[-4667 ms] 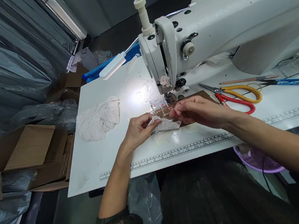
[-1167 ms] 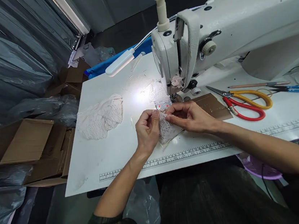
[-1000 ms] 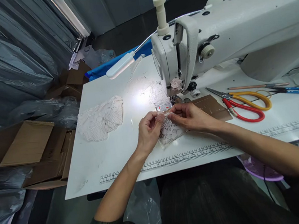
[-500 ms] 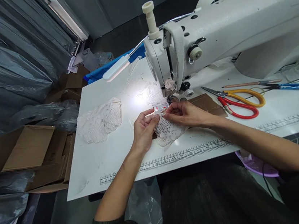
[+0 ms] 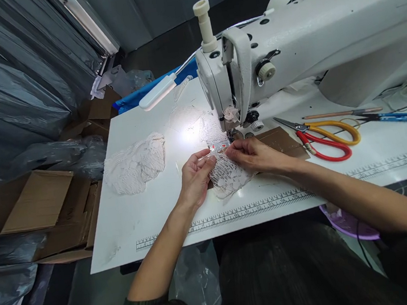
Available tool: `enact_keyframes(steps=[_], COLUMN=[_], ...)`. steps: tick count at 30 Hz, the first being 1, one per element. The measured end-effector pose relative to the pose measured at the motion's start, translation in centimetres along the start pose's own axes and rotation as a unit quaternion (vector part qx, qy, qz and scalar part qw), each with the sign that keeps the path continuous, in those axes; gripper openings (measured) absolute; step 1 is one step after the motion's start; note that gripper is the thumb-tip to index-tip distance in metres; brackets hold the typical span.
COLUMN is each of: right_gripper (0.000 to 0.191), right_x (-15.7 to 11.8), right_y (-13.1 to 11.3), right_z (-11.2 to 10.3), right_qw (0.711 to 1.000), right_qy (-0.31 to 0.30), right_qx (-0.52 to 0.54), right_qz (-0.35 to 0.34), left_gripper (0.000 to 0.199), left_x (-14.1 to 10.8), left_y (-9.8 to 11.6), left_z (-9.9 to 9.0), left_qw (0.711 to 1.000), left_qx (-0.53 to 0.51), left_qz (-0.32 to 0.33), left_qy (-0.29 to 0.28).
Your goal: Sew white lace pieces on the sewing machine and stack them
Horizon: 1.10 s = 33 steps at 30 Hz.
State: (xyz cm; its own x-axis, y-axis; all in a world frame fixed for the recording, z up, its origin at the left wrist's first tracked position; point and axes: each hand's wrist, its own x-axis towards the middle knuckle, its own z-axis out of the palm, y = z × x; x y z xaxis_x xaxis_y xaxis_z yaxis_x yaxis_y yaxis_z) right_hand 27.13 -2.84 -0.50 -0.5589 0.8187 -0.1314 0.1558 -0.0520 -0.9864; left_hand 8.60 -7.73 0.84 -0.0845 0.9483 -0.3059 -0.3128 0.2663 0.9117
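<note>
A small piece of white lace (image 5: 228,176) lies on the white sewing table (image 5: 151,213), just in front of the sewing machine's needle area (image 5: 235,128). My left hand (image 5: 195,178) pinches the lace's upper left edge. My right hand (image 5: 251,154) pinches its upper right edge. Both hands sit close together, a short way in front of the presser foot. A small clear piece with red marks (image 5: 219,146) rests between my fingertips and the needle. A brown card (image 5: 279,140) lies under my right hand.
A white industrial sewing machine (image 5: 305,46) fills the right back. A heap of white lace (image 5: 134,163) lies at left. Yellow scissors (image 5: 329,129), red scissors (image 5: 321,145) and blue snips (image 5: 399,116) lie at right. A lamp (image 5: 157,91) shines on the table. Cardboard boxes (image 5: 35,207) stand at left.
Both hands have lifted the lace's top edge and brought it closer to the needle, spreading it flatter. The hands stay pinched on it.
</note>
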Motion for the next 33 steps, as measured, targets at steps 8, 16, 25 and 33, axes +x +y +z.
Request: enact_keyframes(steps=[8, 16, 25, 33], right_gripper=[0.021, 0.021, 0.014, 0.010], right_x=[-0.8, -0.9, -0.9, -1.1], right_y=[-0.4, -0.6, 0.6, 1.4], right_z=[0.3, 0.2, 1.0, 1.3], right_qw=[0.995, 0.978, 0.873, 0.818], right_qy=[0.036, 0.096, 0.172, 0.207], right_qx=[-0.054, -0.141, -0.315, -0.403], right_qz=[-0.078, -0.124, -0.330, -0.355], left_gripper=[0.059, 0.055, 0.054, 0.052], left_x=[-0.3, -0.3, -0.4, -0.8], left_y=[0.2, 0.0, -0.6, 0.5], left_z=[0.3, 0.2, 0.2, -0.5], left_qw=[1.000, 0.999, 0.989, 0.957], left_qx=[0.026, 0.030, 0.119, 0.207], left_qz=[0.005, 0.015, 0.074, 0.032], left_qy=[0.007, -0.014, -0.046, -0.199])
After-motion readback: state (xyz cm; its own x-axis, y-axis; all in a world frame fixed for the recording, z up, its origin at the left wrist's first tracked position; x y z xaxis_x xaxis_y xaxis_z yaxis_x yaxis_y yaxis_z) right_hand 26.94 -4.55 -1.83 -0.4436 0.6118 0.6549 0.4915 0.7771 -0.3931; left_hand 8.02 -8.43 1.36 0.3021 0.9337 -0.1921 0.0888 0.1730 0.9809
